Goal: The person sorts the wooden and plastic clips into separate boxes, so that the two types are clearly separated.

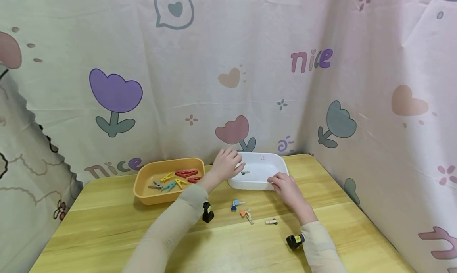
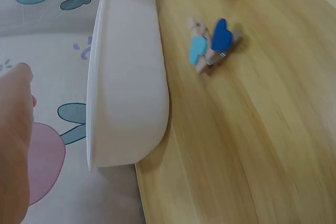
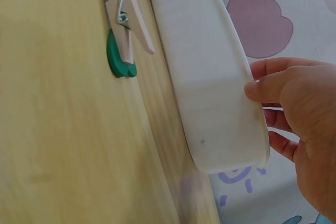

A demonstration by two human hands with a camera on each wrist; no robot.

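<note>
Closest on the worktop [image 1: 232, 253] is a green-topped wooden clothespin [image 1: 271, 222], then an orange-topped clothespin [image 1: 249, 217] and two blue-topped clothespins [image 2: 222, 36]. I'd guess all are light and stiff with a springy middle, so pinch across the flat wood, not the glued-on shape, which might pop off. Off left, an orange-yellow basin [image 1: 144, 197] has plastic clips [image 1: 186, 173] in it. The right hand [image 1: 287, 187] pinches the near right rim of the white tray [image 1: 250, 184], thumb outside, fingers over the edge; looks like light, slick, rigid plastic, so that rim's the spot. Another clothespin [image 1: 245, 172] is inside, and the left hand [image 1: 225, 165] hangs above the left end, fingers loosely bent, nothing visible in them
</note>
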